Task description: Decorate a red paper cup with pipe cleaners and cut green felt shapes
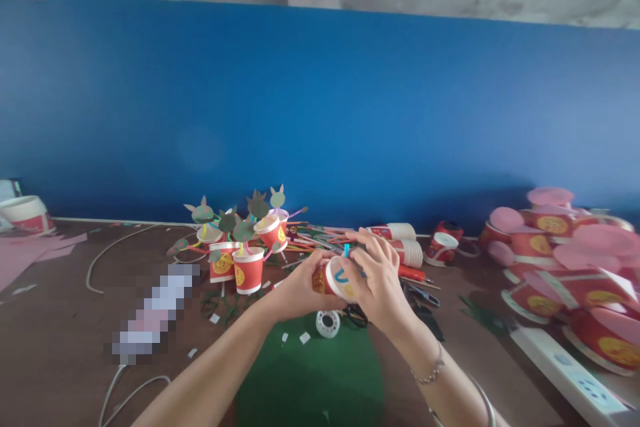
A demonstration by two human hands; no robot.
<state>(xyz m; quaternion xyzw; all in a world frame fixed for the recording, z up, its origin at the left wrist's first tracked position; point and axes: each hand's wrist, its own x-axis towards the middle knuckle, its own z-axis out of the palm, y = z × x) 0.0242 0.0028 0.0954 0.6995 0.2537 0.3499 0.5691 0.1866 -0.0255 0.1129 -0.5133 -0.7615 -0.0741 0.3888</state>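
A red and white paper cup [334,278] is tipped with its white mouth towards me. My left hand [306,281] is wrapped round its left side. On the right, my right hand [376,273] closes on the cup's rim, thumb across the mouth and fingers behind. A blue strip [346,250], perhaps a straw, sticks up at the rim near my right fingers, and a curved blue piece [341,275] shows inside the cup. Below the hands lie a white tape roll [327,323] and the black scissors handles [357,315], partly covered.
Finished-looking cups with green animal-head cutouts [249,270] stand left of centre. Coloured straws [320,238], stacked cups [407,252] and an orange-handled tool [411,273] lie behind. Pink-disc cups [537,247] and a power strip [570,373] are right; a green round sheet [310,380] lies in front.
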